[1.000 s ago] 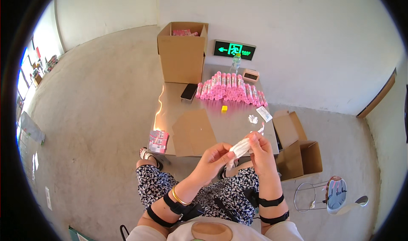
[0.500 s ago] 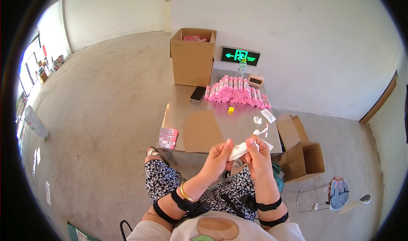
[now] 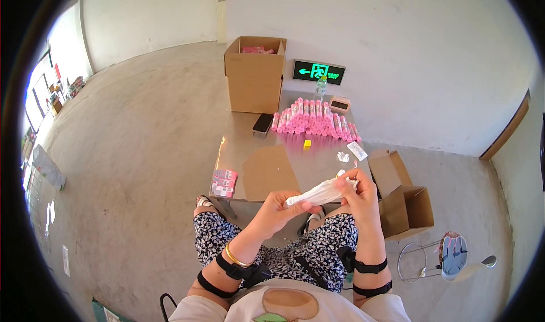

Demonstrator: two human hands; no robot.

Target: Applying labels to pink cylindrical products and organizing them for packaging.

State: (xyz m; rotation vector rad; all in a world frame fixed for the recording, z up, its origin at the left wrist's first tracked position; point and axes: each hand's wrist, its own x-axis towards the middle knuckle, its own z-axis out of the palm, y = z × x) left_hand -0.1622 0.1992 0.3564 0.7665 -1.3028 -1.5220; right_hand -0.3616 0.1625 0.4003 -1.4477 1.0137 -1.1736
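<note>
A white, wrinkled strip of cloth-like material (image 3: 322,192) is stretched between my hands above the table's near edge. My left hand (image 3: 281,211) pinches its left end between thumb and fingers. Its right end is gripped by my right hand (image 3: 361,194), with the thumb laid over it. Just beyond my right hand, a small white piece (image 3: 340,174) is partly hidden by the fingers. Farther back lie a crumpled white scrap (image 3: 343,157) and a white printed card (image 3: 357,150). A flat brown cardboard sheet (image 3: 269,174) rests left of my hands.
On the metal table (image 3: 230,151) are pink tubes (image 3: 312,123) in a pile, a yellow cube (image 3: 307,144), a phone (image 3: 263,124), pink packets (image 3: 224,183), a bottle (image 3: 321,89), a clock (image 3: 340,104) and a tall carton (image 3: 255,86). An open carton (image 3: 404,214) and a chair (image 3: 454,256) stand right.
My hands have moved apart, and the white material, bunched between them before, is now drawn out into a longer strip. My left hand went left and down, my right hand rightward.
</note>
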